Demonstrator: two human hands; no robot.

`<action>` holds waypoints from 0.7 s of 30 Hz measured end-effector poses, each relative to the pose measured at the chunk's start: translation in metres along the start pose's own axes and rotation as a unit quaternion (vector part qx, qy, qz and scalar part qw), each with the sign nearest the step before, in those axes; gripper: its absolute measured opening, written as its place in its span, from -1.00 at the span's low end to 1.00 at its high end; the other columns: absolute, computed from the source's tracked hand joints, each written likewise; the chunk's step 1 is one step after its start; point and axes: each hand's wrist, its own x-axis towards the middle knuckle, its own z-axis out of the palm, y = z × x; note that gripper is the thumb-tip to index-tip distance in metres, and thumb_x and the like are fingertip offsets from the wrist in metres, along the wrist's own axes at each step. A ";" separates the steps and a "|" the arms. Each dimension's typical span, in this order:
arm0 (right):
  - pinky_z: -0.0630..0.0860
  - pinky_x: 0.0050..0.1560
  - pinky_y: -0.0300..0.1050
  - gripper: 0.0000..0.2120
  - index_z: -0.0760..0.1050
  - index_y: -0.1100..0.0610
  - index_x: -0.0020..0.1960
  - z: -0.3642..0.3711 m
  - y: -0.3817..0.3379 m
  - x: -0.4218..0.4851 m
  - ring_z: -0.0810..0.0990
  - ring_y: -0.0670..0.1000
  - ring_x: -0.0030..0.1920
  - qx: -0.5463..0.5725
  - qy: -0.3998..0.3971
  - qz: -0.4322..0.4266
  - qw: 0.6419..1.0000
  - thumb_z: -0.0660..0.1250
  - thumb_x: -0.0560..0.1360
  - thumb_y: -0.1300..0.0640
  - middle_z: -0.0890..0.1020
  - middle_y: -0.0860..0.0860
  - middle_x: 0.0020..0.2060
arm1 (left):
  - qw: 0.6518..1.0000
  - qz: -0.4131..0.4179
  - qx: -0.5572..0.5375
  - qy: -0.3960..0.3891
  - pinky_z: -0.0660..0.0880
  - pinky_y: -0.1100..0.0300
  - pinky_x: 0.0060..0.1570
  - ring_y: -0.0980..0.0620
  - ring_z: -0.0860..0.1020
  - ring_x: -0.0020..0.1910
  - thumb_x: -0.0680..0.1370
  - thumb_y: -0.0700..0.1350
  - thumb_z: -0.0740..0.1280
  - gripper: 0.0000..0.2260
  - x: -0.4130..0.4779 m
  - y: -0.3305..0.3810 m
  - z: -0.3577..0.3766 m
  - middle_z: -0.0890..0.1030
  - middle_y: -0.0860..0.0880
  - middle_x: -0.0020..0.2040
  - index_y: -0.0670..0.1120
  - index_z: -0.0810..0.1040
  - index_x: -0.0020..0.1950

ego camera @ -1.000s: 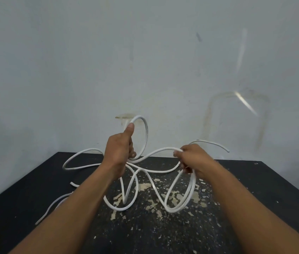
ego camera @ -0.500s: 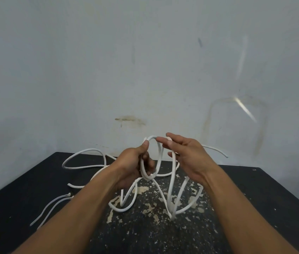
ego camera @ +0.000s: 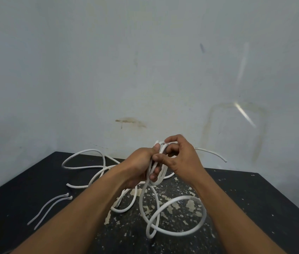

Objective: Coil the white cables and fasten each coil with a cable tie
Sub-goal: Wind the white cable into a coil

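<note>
Both hands met above the middle of the table (ego camera: pixel 35 180), toward its far edge: my left hand (ego camera: pixel 139 167) was closed round a bunch of cable (ego camera: pixel 177 233) turns, thumb up against them, and my right hand (ego camera: pixel 180 158) was curled over the top of the same bunch, fingers pinching a fresh turn onto it. Below my hands the loops hung down, one wide loop sagging to the flaking paint near the middle of the table, and more slack lay snaked toward the far left corner, with a free end (ego camera: pixel 224 160) sticking out past my right hand over the far edge. Two ties (ego camera: pixel 49 208) lay side by side near the left edge, apart from the cable and untouched. To do this well, I judged, I should have kept the left grip firm so the gathered turns could not spring apart, fed each new turn at the size of the others, and let the cable roll in my fingers so it laid flat, not kinked. Half a second before, my right hand was open with its fingers spread beside the loop; a second before, my hands were apart, each holding its own stretch.
</note>
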 end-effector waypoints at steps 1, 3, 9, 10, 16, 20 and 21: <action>0.56 0.02 0.06 -0.34 0.42 -0.03 0.16 0.000 0.001 0.000 0.64 0.17 -0.08 -0.007 0.001 -0.010 1.000 0.64 0.20 -0.19 0.68 0.09 -0.24 | 1.000 -0.004 -0.004 -0.003 0.32 0.15 -0.43 0.00 0.31 -0.50 0.73 0.14 0.07 -0.52 0.000 0.001 0.001 0.41 -0.10 -0.43 -0.17 0.53 -0.14; 0.55 0.03 0.03 -0.37 0.42 -0.04 0.16 -0.002 0.005 0.002 0.63 0.08 -0.10 -0.030 -0.003 -0.031 0.999 0.64 0.23 -0.17 0.68 0.03 -0.25 | 1.000 -0.013 -0.020 -0.016 0.24 0.21 -0.47 0.04 0.25 -0.48 0.72 0.13 0.08 -0.55 0.000 0.005 0.001 0.34 -0.07 -0.39 -0.09 0.48 -0.23; 0.46 -0.05 -0.08 -0.66 0.47 -0.09 0.23 -0.016 0.012 0.005 0.49 -0.01 -0.08 -0.224 -0.019 -0.149 0.963 0.49 0.52 -0.04 0.54 -0.09 -0.18 | 0.997 -0.055 0.054 -0.011 0.14 0.19 -0.49 0.07 0.10 -0.55 0.71 0.16 0.05 -0.55 -0.001 0.010 -0.012 0.21 0.00 -0.47 -0.08 0.39 -0.25; 0.41 -0.02 -0.16 -0.62 0.46 -0.11 0.33 -0.018 0.011 0.007 0.43 -0.02 -0.02 -0.278 -0.020 -0.174 0.944 0.45 0.55 -0.06 0.48 -0.09 -0.09 | 0.995 -0.054 0.078 -0.013 0.13 0.18 -0.49 0.07 0.11 -0.56 0.70 0.15 0.05 -0.55 0.000 0.010 -0.011 0.21 0.00 -0.48 -0.07 0.37 -0.27; 0.45 0.00 -0.22 -0.66 0.53 0.09 0.35 -0.016 0.004 0.007 0.52 0.00 -0.02 -0.309 -0.127 -0.203 0.920 0.21 0.62 0.25 0.57 0.02 0.08 | 0.984 0.019 0.171 -0.042 0.13 0.23 -0.45 0.06 0.13 -0.50 0.33 -0.13 0.27 -0.88 -0.002 0.021 -0.009 0.21 -0.01 -0.43 -0.09 0.33 -0.30; 0.32 -0.17 -0.42 -0.76 0.60 0.18 0.13 -0.013 0.003 0.007 0.39 -0.10 -0.22 -0.271 -0.029 -0.228 0.935 0.27 0.55 0.38 0.50 0.02 -0.14 | 0.940 0.105 0.320 0.054 0.36 0.08 -0.31 -0.04 0.40 -0.39 0.37 -0.21 0.38 -0.88 0.005 0.024 -0.013 0.47 -0.13 -0.35 -0.22 0.57 -0.13; 0.31 -0.19 -0.39 -0.79 0.61 0.17 0.11 -0.014 0.004 0.008 0.39 -0.09 -0.25 -0.267 -0.012 -0.226 0.937 0.28 0.56 0.34 0.49 0.01 -0.17 | 0.923 0.123 0.357 0.071 0.40 0.07 -0.27 -0.03 0.46 -0.35 0.45 -0.20 0.42 -0.92 0.006 0.023 -0.014 0.54 -0.14 -0.30 -0.17 0.60 -0.09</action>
